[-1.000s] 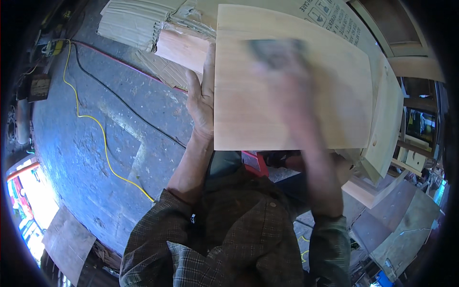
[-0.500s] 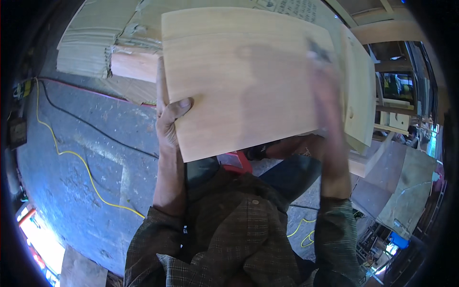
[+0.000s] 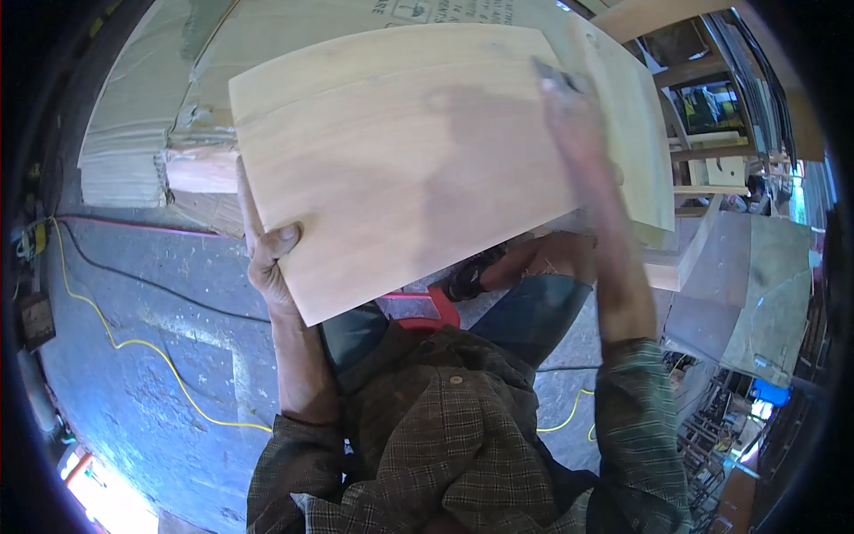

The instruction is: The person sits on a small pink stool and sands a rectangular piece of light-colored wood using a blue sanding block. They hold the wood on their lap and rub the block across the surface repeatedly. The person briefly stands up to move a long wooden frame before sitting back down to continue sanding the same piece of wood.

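A pale, smooth wooden board (image 3: 374, 169) lies tilted in front of me, its near left corner jutting toward my lap. My left hand (image 3: 270, 258) grips its left edge, thumb on the top face and the other fingers along the side and underneath. At the board's far right corner, my right hand (image 3: 578, 120), smeared by motion, is closed on a small grey piece of sandpaper (image 3: 556, 78) pressed to the surface. The fingers hide most of that piece. A shadow of me falls over the board's middle and right.
Flattened cardboard (image 3: 124, 133) lies beneath and beyond the board. More pale wood (image 3: 636, 133) stands at the right, near wooden frames (image 3: 703, 71). A yellow cord (image 3: 160, 356) crosses the concrete floor on the left. A red stool (image 3: 436, 307) shows below the board.
The board appears further left and more tilted, its near left corner lower in view. My left hand has shifted with it. My right hand has moved slightly left and up with the sandpaper.
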Demonstrator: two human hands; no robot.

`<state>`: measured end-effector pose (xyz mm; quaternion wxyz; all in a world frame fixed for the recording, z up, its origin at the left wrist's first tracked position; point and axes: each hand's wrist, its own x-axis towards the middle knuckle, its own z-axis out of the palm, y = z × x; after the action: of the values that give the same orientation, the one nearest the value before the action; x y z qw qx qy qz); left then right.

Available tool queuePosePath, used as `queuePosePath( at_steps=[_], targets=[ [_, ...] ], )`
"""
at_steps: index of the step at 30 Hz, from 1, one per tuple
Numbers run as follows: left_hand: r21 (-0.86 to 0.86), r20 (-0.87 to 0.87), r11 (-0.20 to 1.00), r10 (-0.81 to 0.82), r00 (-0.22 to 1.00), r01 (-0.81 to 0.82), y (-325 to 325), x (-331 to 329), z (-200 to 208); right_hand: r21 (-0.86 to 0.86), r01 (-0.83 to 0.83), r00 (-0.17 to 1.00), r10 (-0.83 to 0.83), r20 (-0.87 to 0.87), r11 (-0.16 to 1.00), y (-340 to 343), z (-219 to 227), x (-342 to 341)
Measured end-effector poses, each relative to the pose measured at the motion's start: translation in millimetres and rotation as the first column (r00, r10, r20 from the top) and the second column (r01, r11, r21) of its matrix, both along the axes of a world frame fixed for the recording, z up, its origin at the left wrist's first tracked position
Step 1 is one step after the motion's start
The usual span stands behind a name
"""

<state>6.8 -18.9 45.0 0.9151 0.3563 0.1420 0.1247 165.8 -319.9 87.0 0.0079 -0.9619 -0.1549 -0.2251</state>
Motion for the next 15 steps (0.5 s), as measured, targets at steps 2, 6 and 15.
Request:
queuePosePath(
  at_steps=[2,6,15],
  targets=[
    [-0.013,0.003,1.0,0.016,1.0,-0.016,0,-2,-2,0.335,0.196,0.863,0.0,-0.505,0.922,50,20,-28],
    [-0.048,0.102,0.998,-0.028,0.994,0.033,3,-4,-14,-0.06,-0.545,0.836,0.536,-0.12,0.836,161,-11,-88],
    [-0.021,0.045,0.999,-0.03,0.999,0.031,4,-5,-12,0.256,0.248,0.905,-0.129,-0.405,0.934,-33,-7,26]
  ],
)
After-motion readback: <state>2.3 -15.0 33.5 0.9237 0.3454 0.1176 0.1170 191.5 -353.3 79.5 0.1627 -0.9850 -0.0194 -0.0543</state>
